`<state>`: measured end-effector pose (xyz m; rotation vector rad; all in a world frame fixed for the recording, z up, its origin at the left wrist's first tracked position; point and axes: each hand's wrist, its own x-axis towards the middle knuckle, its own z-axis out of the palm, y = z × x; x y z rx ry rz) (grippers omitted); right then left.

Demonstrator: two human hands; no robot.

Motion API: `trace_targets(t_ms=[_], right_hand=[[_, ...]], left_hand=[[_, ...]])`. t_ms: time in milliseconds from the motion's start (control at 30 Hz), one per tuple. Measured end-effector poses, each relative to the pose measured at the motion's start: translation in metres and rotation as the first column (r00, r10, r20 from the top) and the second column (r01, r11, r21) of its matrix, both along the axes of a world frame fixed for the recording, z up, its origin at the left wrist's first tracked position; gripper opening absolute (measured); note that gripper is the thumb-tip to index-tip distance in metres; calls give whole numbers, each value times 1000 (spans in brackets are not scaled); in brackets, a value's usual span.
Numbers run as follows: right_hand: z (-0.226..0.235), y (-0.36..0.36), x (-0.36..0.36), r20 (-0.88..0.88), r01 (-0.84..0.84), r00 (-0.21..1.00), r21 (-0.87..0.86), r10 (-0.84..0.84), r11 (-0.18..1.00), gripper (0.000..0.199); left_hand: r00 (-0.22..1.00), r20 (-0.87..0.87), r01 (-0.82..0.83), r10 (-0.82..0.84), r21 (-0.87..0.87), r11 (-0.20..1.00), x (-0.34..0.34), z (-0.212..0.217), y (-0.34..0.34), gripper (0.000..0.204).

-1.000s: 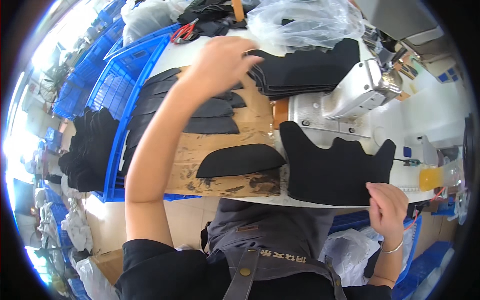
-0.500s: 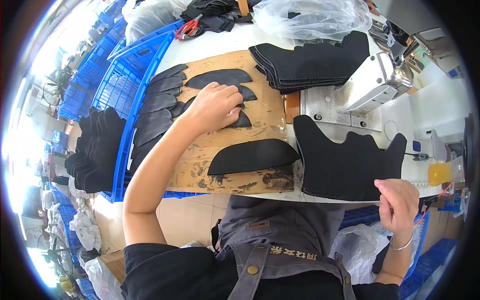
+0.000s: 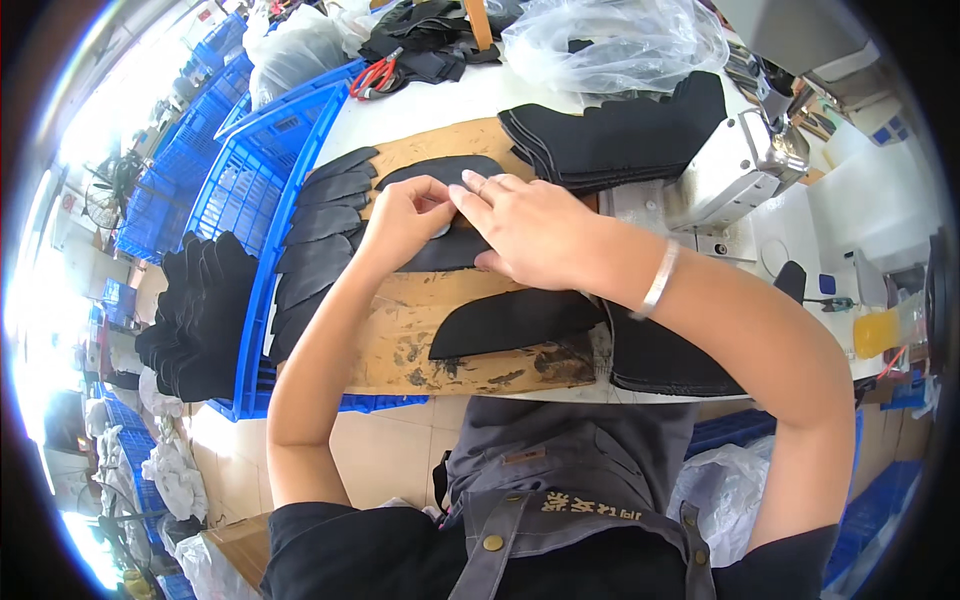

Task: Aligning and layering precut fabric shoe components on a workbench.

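Note:
My left hand (image 3: 408, 220) is over the cardboard (image 3: 425, 305), thumb and index finger pinched together. What sits in the pinch is too small to make out. My right hand (image 3: 530, 228) has crossed to meet it, fingers stretched out and fingertips touching or nearly touching the left fingers. Beneath both hands, partly covered, lie black curved pieces (image 3: 450, 170) on the cardboard. A larger black half-oval piece (image 3: 515, 325) rests nearer to me. A black piece with a wavy edge (image 3: 660, 350) lies to the right, mostly hidden under my right forearm.
Overlapping black pieces (image 3: 312, 258) line the cardboard's left side, beside a blue crate (image 3: 262, 235). A stack of black shaped pieces (image 3: 620, 140) lies at the back, near a white machine arm (image 3: 735, 165). Red-handled scissors (image 3: 376, 76) and clear plastic bags (image 3: 615, 45) are farther back.
My right hand has left the wavy-edged piece on the right and come across to my left hand. The left hand has shifted slightly left and nearer to me.

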<state>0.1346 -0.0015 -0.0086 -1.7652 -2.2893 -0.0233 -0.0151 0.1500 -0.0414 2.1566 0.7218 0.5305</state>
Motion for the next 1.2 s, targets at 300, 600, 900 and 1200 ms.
trace_targets(t_ms=[300,600,900,1200], right_hand=[[-7,22,-7,30,128,992,-303,-124,944,73],[-5,46,4,-204,208,955,-60,-216,976,46],[-6,44,-15,-404,91,915,219,5,971,61],[-4,59,-24,-551,18,830,192,92,981,18]], left_hand=[[788,352,-471,504,-181,863,-51,26,37,19],[622,693,-347,364,-173,922,-83,110,10,20],[983,165,-63,79,-99,993,-47,99,-4,18],[954,172,-299,246,484,823,-77,71,-4,25]])
